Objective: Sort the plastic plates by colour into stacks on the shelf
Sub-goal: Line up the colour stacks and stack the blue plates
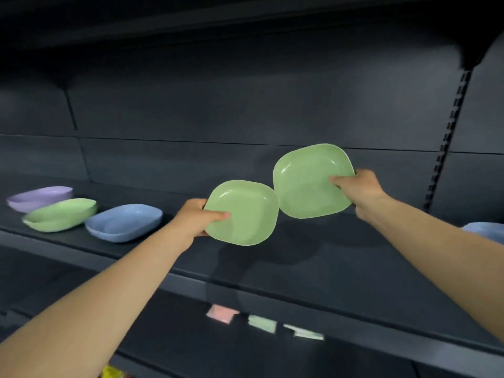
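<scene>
Head view, looking forward and down at a dark shelf point(272, 257), both bare arms reaching out. Left hand point(196, 216) gripping a green plate point(242, 214) at its left rim, thumb lying over the inside, fingers hidden beneath. Right hand point(360, 189) pinching a second green plate point(311, 181) at its right rim, thumb inside, fingers behind. Both plates held above the shelf, tilted toward the camera, the right-hand plate higher, inner edges touching or nearly so; hard to tell which. Far left of the left grip, resting on the shelf: a lilac plate point(41, 197), a third green plate point(60, 214) just beside it, then a blue plate point(124, 222). Beyond the right forearm, a sliver of another blue plate point(485, 230). Blurred coloured labels point(261, 323) on the shelf edge below.

Step judged: gathering matching greens, not yet stacked. Next move likely needing one held plate nested into the other, then set down as one green stack, rims aligned so neither slipped from its grip.
</scene>
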A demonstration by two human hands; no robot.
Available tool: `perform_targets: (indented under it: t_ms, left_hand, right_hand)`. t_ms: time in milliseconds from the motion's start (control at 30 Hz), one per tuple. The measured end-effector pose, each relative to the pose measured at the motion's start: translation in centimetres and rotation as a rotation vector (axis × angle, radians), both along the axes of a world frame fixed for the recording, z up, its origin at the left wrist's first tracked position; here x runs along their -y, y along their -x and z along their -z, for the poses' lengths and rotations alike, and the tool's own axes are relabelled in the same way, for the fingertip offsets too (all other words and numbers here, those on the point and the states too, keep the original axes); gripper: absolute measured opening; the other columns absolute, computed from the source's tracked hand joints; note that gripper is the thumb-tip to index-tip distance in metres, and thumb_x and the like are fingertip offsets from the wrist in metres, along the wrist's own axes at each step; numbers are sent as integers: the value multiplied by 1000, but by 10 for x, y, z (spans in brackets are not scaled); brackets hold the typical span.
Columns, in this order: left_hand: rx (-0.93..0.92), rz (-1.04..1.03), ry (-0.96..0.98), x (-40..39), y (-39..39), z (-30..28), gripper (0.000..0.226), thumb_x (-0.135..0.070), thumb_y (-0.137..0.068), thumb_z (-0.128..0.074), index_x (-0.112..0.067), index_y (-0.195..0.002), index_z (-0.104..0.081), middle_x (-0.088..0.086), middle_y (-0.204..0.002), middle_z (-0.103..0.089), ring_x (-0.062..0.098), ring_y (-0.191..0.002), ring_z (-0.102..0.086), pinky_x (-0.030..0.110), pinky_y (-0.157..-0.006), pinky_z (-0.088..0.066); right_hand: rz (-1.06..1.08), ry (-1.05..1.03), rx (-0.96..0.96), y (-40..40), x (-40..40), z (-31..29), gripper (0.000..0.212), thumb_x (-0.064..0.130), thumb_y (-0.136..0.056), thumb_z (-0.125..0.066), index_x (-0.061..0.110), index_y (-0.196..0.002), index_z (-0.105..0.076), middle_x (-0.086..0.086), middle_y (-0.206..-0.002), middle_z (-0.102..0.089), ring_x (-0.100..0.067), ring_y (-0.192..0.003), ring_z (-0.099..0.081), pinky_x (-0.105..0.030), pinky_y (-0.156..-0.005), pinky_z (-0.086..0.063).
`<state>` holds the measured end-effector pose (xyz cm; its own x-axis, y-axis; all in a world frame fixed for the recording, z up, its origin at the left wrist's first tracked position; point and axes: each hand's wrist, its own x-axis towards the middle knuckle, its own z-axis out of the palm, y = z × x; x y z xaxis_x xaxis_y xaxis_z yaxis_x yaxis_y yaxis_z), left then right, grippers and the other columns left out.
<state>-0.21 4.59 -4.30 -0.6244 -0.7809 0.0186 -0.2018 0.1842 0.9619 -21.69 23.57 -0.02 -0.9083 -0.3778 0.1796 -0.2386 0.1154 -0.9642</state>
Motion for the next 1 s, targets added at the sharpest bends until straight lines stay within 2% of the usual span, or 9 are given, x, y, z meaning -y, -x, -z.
perform_targets:
  t_ms: [100, 167, 300, 433, 533, 667, 767, 867, 1000]
  left_hand:
    - [-45, -34, -35, 34, -46, 4, 22, -9, -82, -71, -10, -103, -64, 6, -104, -68, 16, -85, -64, 24, -61, -50]
    - [-71, -44, -37, 54, -74, 4, 24, -9, -83, -70, -10, -105, -63, 6, -104, -68, 17, -86, -64, 24, -62, -50]
    - [-84, -108, -48, 92, -121, 2, 26, -9, -82, -71, -9, -107, -64, 6, -100, -67, 19, -86, -64, 25, -60, -51]
    - [-39, -122, -18, 125, -151, 4, 26, -10, -81, -72, -10, -105, -65, 7, -104, -68, 22, -91, -65, 25, -57, -51]
    - [-34, -125, -23, 144, -156, 7, 21, -8, -82, -70, -10, -101, -63, 8, -103, -67, 17, -82, -63, 22, -51, -51]
    - [-17, -143, -8, 172, -151, 7, 21, -9, -81, -72, -9, -100, -64, 9, -104, -67, 26, -95, -63, 29, -66, -52]
    - [7, -133, 33, 192, -147, 7, 18, -12, -80, -73, -9, -96, -65, 8, -99, -67, 25, -89, -62, 29, -63, -51]
    - [15, -118, 56, 211, -142, 4, 19, -13, -79, -73, -9, -96, -66, 7, -94, -67, 23, -86, -63, 32, -69, -53]
    - [-23, -57, 50, 230, -136, 5, 17, -11, -79, -73, -10, -94, -67, 4, -91, -67, 16, -78, -61, 26, -61, -49]
  right_hand:
    - [-15, 37, 129, -45, 33, 13, 18, 9, -87, -63, 10, -102, -53, -11, -106, -61, -27, -92, -59, -37, -82, -52]
    - [-22, 40, 173, -71, 52, 18, 20, 9, -88, -62, 9, -105, -53, -10, -106, -60, -26, -92, -59, -35, -77, -53]
    - [-71, 16, 246, -116, 89, 27, 21, 8, -89, -62, 7, -107, -52, -10, -103, -60, -25, -88, -60, -28, -54, -47]
    - [-86, -9, 290, -143, 125, 40, 23, 6, -88, -64, 5, -108, -55, -11, -102, -61, -26, -89, -60, -29, -57, -50]
    - [-81, -19, 313, -155, 150, 49, 26, 5, -88, -63, 4, -112, -55, -11, -103, -61, -26, -90, -60, -29, -56, -48]
    - [-62, 4, 356, -156, 175, 55, 30, 6, -88, -63, 3, -117, -54, -11, -105, -59, -26, -92, -58, -29, -56, -48]
    - [-51, 9, 370, -154, 188, 58, 29, 6, -88, -63, 2, -115, -54, -11, -102, -59, -26, -90, -58, -29, -56, -48]
    - [-38, 0, 370, -151, 197, 60, 31, 5, -86, -66, 1, -115, -54, -12, -104, -60, -26, -89, -59, -29, -56, -48]
    - [-12, 38, 349, -154, 203, 65, 27, 6, -85, -67, 3, -110, -56, -11, -101, -63, -27, -88, -60, -29, -60, -50]
